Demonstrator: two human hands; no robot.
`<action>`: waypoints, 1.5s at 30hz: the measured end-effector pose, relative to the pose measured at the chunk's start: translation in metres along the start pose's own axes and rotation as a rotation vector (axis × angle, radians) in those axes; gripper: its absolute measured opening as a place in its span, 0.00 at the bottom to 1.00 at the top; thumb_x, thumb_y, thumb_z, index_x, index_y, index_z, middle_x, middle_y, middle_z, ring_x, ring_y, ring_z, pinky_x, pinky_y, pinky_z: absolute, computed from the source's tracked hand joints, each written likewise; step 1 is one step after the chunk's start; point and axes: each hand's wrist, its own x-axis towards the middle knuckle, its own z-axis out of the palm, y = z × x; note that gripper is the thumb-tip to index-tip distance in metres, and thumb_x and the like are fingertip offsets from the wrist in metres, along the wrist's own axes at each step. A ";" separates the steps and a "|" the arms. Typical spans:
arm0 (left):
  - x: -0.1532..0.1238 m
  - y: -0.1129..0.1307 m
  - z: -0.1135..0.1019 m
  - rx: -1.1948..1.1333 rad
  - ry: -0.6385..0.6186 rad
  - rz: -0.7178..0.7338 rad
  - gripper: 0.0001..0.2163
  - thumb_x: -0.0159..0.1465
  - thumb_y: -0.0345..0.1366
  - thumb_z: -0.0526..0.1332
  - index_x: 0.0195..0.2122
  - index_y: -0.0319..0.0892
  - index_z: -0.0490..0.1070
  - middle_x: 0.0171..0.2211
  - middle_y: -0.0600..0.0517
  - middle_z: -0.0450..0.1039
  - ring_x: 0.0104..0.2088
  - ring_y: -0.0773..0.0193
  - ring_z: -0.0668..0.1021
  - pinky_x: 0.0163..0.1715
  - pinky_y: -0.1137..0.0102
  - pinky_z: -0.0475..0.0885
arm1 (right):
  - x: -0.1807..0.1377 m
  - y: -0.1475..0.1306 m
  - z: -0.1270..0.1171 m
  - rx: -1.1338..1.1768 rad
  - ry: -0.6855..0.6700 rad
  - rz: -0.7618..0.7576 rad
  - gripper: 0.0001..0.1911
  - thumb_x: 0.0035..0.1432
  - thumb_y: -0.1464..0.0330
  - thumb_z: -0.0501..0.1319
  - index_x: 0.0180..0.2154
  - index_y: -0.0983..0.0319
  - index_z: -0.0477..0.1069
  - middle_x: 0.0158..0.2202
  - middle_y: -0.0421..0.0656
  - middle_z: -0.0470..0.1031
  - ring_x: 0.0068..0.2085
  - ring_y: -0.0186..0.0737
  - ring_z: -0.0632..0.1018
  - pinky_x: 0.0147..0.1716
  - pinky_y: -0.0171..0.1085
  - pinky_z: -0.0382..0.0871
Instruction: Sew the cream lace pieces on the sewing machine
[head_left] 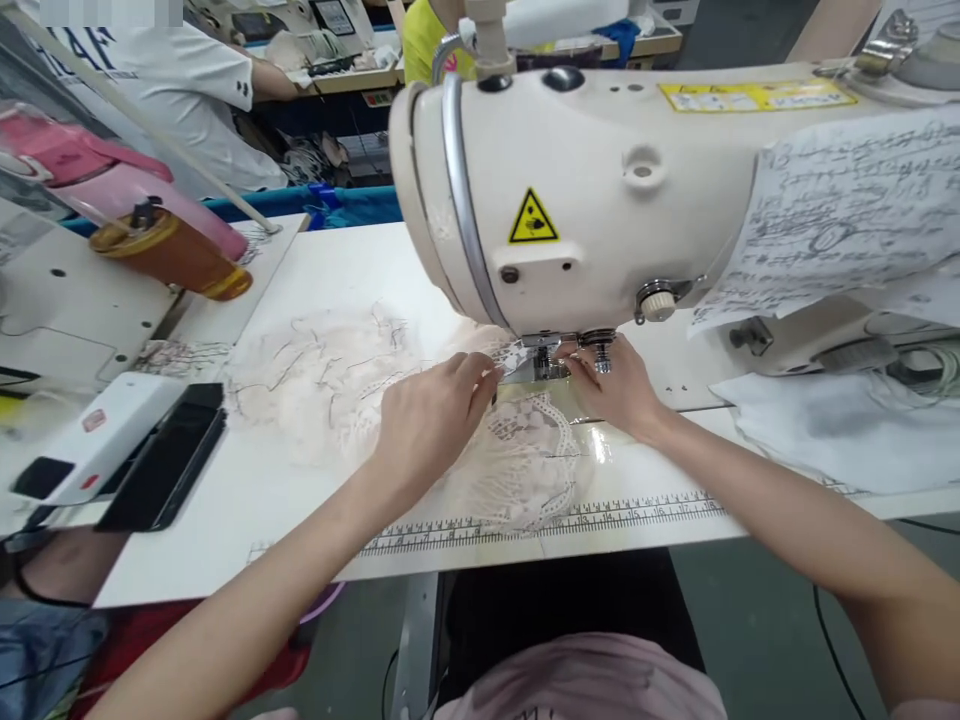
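Note:
A cream sewing machine [600,190] stands over the white table [247,500]. Pale pink lace fabric [525,460] lies under its presser foot [544,360] and spreads left in a heap [330,380]. My left hand [431,415] rests on the lace just left of the foot, fingers pinched together on the lace edge. My right hand [619,385] lies right of the foot, fingers curled and pressing the fabric beside the needle area.
A white and black device [112,450] sits at the table's left. A pink bottle [112,180] and a brown bottle [172,250] lie behind it. Handwritten paper [847,210] hangs on the machine. A printed ruler [540,525] runs along the front edge. Other people work behind.

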 end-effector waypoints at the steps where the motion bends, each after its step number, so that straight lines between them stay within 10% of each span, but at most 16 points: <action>1: -0.004 0.003 0.005 0.028 0.071 0.117 0.15 0.70 0.40 0.48 0.37 0.39 0.72 0.29 0.49 0.76 0.26 0.64 0.76 0.18 0.73 0.64 | 0.000 0.000 -0.001 0.009 0.012 -0.005 0.14 0.59 0.75 0.51 0.39 0.57 0.74 0.38 0.41 0.78 0.43 0.43 0.75 0.42 0.43 0.67; 4: -0.022 0.019 0.018 0.027 0.129 0.425 0.11 0.68 0.34 0.52 0.41 0.37 0.72 0.39 0.46 0.77 0.39 0.60 0.78 0.32 0.68 0.74 | -0.001 0.001 -0.002 0.010 0.040 -0.109 0.18 0.56 0.79 0.50 0.35 0.56 0.74 0.36 0.38 0.78 0.41 0.41 0.75 0.44 0.42 0.66; 9: -0.029 0.024 0.035 0.097 0.142 0.455 0.16 0.67 0.34 0.55 0.55 0.35 0.65 0.52 0.41 0.71 0.54 0.51 0.71 0.49 0.59 0.70 | -0.003 -0.003 -0.001 -0.076 0.068 -0.281 0.12 0.56 0.74 0.53 0.36 0.58 0.73 0.35 0.38 0.79 0.37 0.39 0.76 0.45 0.42 0.63; 18: 0.004 -0.001 0.037 -0.229 -0.017 0.229 0.04 0.64 0.35 0.57 0.35 0.41 0.69 0.39 0.48 0.72 0.43 0.56 0.71 0.41 0.61 0.68 | -0.005 -0.005 -0.002 -0.023 -0.252 -0.142 0.16 0.61 0.54 0.55 0.41 0.59 0.69 0.48 0.41 0.74 0.49 0.42 0.73 0.53 0.45 0.56; 27: 0.006 -0.001 0.014 -0.692 -0.425 -0.209 0.14 0.65 0.50 0.54 0.34 0.45 0.66 0.15 0.60 0.58 0.15 0.71 0.59 0.15 0.74 0.52 | 0.002 -0.001 -0.001 0.451 -0.270 -0.022 0.15 0.61 0.61 0.56 0.23 0.59 0.64 0.24 0.35 0.71 0.31 0.34 0.74 0.46 0.42 0.63; 34: 0.020 -0.001 0.017 0.016 -0.159 -0.089 0.12 0.65 0.45 0.55 0.36 0.41 0.71 0.26 0.52 0.74 0.23 0.61 0.73 0.17 0.70 0.62 | 0.001 0.003 -0.003 -0.132 -0.001 -0.113 0.03 0.57 0.70 0.60 0.33 0.59 0.73 0.33 0.40 0.77 0.38 0.40 0.75 0.43 0.41 0.64; 39: -0.001 0.012 0.025 0.114 0.093 0.372 0.10 0.67 0.31 0.53 0.43 0.35 0.73 0.43 0.44 0.77 0.42 0.55 0.78 0.36 0.63 0.75 | -0.006 0.000 -0.003 -0.307 -0.092 -0.416 0.15 0.60 0.78 0.52 0.42 0.59 0.73 0.41 0.38 0.78 0.34 0.35 0.75 0.38 0.39 0.61; 45: -0.010 0.010 0.048 0.170 0.148 0.488 0.17 0.68 0.32 0.52 0.53 0.27 0.67 0.54 0.36 0.69 0.55 0.50 0.72 0.48 0.59 0.75 | -0.007 -0.001 -0.002 -0.458 -0.208 -0.316 0.20 0.60 0.79 0.48 0.46 0.58 0.71 0.43 0.40 0.78 0.35 0.38 0.76 0.27 0.39 0.59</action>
